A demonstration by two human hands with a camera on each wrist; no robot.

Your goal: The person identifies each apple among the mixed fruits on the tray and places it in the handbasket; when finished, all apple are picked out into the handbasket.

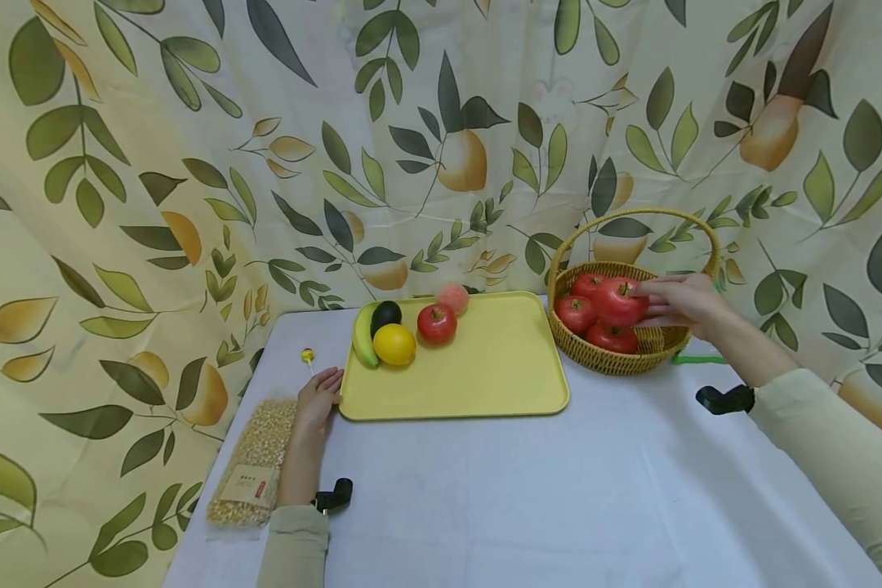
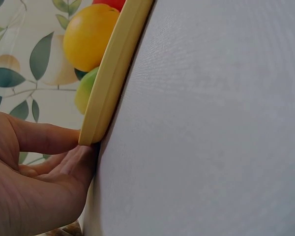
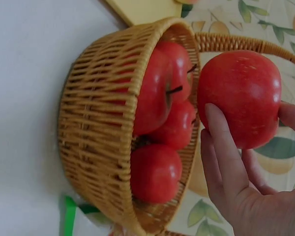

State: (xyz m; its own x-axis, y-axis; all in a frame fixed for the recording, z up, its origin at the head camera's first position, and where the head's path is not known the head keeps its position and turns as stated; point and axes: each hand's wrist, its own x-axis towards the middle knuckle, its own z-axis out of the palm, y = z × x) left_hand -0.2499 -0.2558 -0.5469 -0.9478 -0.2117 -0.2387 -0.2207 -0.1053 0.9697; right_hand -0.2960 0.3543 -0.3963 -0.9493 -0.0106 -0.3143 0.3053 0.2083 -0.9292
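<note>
My right hand [image 1: 687, 302] grips a red apple [image 3: 241, 98] between thumb and fingers, above the wicker basket [image 1: 606, 366] at the right. Several other red apples [image 3: 157, 174] lie inside the basket, below the held one. At the yellow tray's [image 1: 500, 359] near left corner, my left hand [image 1: 318, 400] pinches the rim, with a finger or thumb on top and others at its underside. On the tray's left half are a banana [image 1: 363, 336], a dark oval fruit [image 1: 385, 314], a yellow fruit [image 1: 394, 345], a red apple [image 1: 437, 324] and a peach [image 1: 452, 296].
A bag of yellow kernels [image 1: 253, 457] lies beside my left forearm. Near the tray's left edge is a lollipop [image 1: 307, 357]. A green strip [image 1: 698, 359] lies by the basket's right side. Behind the table [image 1: 514, 498] hangs a leaf-patterned cloth [image 1: 426, 220].
</note>
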